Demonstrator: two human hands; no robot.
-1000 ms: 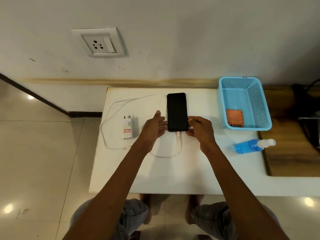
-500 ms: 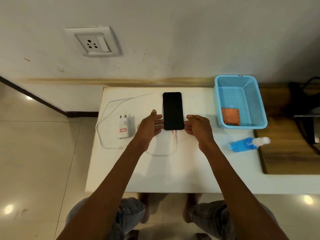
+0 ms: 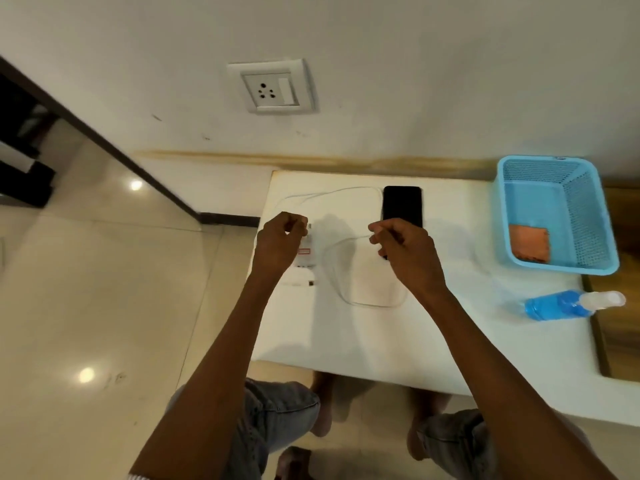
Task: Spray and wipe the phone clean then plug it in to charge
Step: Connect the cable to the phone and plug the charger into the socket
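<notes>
The black phone (image 3: pixel 402 206) lies face up at the back of the white table (image 3: pixel 450 323), and my right hand (image 3: pixel 403 249) hovers over its near end with fingers loosely curled, holding nothing I can see. The white charging cable (image 3: pixel 349 299) loops in front of the phone and runs round its far left corner. Its USB end (image 3: pixel 311 283) lies loose beside the white charger adapter (image 3: pixel 306 254). My left hand (image 3: pixel 278 244) covers the adapter's left side, fingers curled at its upper end. A wall socket (image 3: pixel 272 86) sits above the table.
A blue mesh basket (image 3: pixel 519 216) at the table's right holds an orange cloth (image 3: pixel 529 242). The blue spray bottle (image 3: pixel 568 304) lies on its side near the right edge. A wooden surface adjoins the table on the right. Tiled floor is on the left.
Both hands left the phone's sides. My left hand moved left onto the adapter and curled. My right hand curled over the phone's near end. The camera view turned left.
</notes>
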